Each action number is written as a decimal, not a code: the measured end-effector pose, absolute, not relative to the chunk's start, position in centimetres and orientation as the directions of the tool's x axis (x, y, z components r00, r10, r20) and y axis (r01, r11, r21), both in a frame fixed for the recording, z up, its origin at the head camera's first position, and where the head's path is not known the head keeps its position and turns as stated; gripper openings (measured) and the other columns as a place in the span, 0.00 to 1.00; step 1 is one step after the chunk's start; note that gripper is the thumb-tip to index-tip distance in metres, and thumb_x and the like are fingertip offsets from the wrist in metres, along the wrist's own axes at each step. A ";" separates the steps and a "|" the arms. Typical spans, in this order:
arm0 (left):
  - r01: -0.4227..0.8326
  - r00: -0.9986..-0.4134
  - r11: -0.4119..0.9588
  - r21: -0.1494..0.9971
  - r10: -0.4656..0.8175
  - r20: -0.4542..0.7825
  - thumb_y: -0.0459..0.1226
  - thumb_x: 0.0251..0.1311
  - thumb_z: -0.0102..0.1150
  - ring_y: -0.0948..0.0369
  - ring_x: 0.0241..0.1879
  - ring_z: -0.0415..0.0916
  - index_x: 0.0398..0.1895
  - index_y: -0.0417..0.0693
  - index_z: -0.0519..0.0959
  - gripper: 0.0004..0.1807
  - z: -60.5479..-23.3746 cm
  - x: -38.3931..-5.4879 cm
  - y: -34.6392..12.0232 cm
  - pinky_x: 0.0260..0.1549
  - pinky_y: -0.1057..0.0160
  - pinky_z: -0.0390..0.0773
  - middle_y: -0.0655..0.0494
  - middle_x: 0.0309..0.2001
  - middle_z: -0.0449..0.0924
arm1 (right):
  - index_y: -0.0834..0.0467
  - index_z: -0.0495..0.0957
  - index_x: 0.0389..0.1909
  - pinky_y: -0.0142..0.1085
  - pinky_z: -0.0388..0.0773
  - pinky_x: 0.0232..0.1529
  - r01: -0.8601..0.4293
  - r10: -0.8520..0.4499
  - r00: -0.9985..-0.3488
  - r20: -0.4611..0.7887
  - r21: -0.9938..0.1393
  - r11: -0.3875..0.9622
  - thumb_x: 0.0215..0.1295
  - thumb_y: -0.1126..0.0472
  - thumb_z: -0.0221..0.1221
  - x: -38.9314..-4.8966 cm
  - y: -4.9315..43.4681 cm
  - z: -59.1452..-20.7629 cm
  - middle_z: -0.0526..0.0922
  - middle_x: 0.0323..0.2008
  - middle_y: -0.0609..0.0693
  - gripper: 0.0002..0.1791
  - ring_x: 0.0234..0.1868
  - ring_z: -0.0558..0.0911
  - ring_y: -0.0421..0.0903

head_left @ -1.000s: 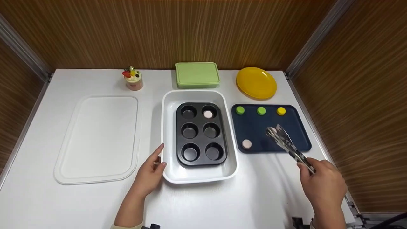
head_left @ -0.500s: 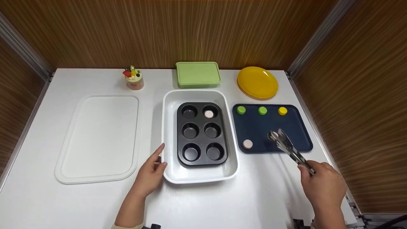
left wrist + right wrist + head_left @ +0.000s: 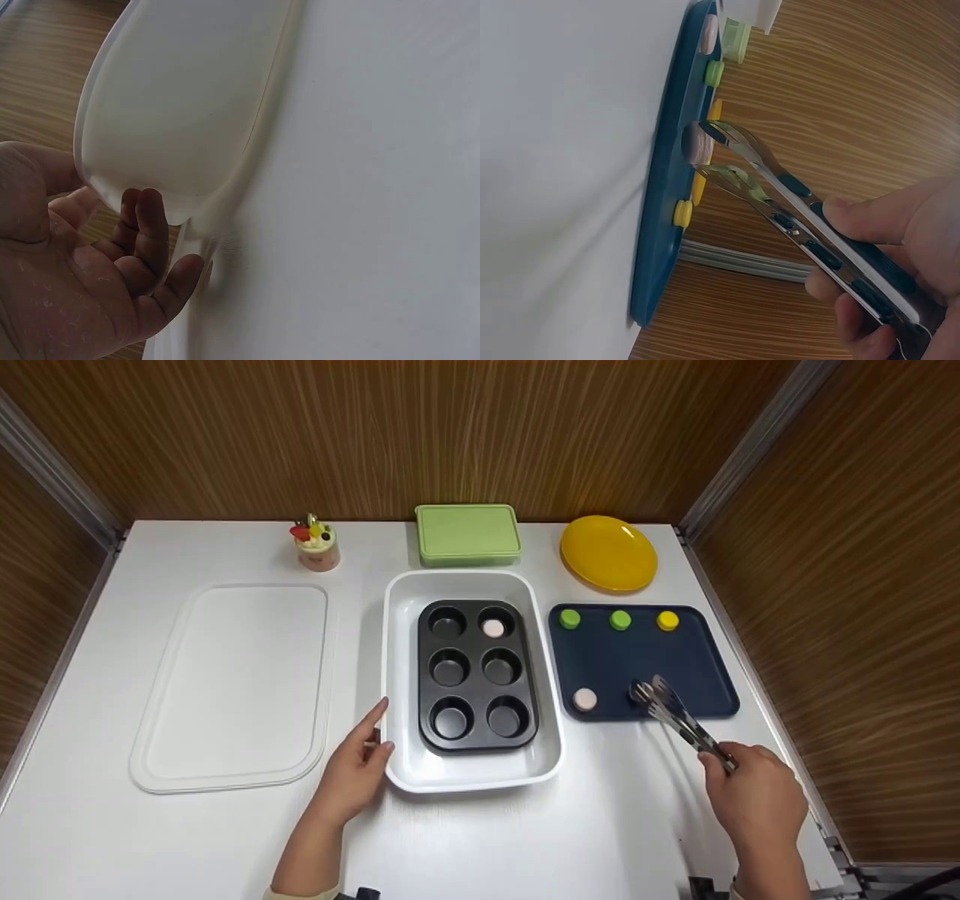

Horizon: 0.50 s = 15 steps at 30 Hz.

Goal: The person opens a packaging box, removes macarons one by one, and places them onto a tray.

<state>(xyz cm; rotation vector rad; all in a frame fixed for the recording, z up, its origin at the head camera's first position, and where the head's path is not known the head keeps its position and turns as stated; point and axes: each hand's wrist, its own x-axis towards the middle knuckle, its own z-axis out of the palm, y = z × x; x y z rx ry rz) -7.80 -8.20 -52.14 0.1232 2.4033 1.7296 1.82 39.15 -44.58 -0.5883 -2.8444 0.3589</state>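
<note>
My right hand [image 3: 757, 795] grips metal tongs [image 3: 694, 733] over the near part of the dark blue tray [image 3: 675, 660]. Between the tong tips is a pale pink macaron [image 3: 698, 143], mostly hidden in the head view; I cannot tell whether it is off the tray. Another pale pink macaron [image 3: 584, 700] lies at the tray's near left corner. My left hand [image 3: 352, 769] touches the left side of the white tub [image 3: 480, 781] with index finger and thumb, other fingers loosely bent. Inside the tub, the black muffin pan [image 3: 475, 682] has one pale pink macaron [image 3: 493, 628] in its far right cup.
Two green macarons [image 3: 620, 620] and a yellow one [image 3: 667, 621] line the tray's far side. Behind stand a yellow plate [image 3: 609, 553], a green lidded box [image 3: 468, 532] and a dessert cup [image 3: 318, 547]. A white lid [image 3: 240, 682] lies left of the tub.
The tongs have come nearer to me over the tray, the pale pink macaron moving with their tips. My left hand has stayed at the tub's side.
</note>
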 end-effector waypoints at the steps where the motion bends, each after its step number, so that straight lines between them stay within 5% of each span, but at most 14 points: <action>1: -0.035 -0.981 0.322 0.946 0.170 -0.094 0.27 0.74 0.56 0.52 0.46 0.80 0.81 0.46 0.66 0.33 -52.2 -7.8 -8.2 0.46 0.53 0.79 0.44 0.47 0.77 | 0.67 0.87 0.48 0.66 0.77 0.28 0.365 0.415 -0.898 0.149 -0.278 0.889 0.67 0.57 0.70 1.8 39.2 -44.6 0.85 0.40 0.67 0.17 0.36 0.83 0.74; 15: -0.035 -0.983 0.317 0.948 0.161 -0.090 0.26 0.73 0.56 0.51 0.46 0.80 0.80 0.46 0.67 0.33 -52.5 -8.0 -8.1 0.46 0.55 0.80 0.43 0.46 0.78 | 0.65 0.88 0.49 0.66 0.77 0.31 0.401 0.440 -0.894 0.089 -0.281 0.872 0.68 0.54 0.69 1.9 39.4 -44.6 0.86 0.44 0.68 0.18 0.40 0.83 0.74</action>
